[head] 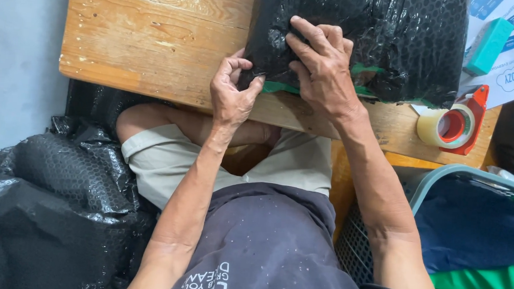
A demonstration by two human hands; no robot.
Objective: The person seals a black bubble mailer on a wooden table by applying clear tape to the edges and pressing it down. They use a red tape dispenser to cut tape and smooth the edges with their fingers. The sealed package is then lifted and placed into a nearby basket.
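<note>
Hands on black bubble-wrap parcel point(358, 37): left hand point(231, 92) pinches its corner; right hand point(321, 68) presses flat, fingers spread, beside it.

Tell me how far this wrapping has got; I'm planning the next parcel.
Done: black bubble wrap covers most of the parcel. In hand: left hand pinches the wrap's edge, right hand presses on top. Left: green contents show at the edge; tape dispenser sits unused.

Soft, even daylight over my bench; glare speckles the black wrap point(383, 33) at one o'clock. Shadows faint, focus sharp, edges slightly bowed.
</note>
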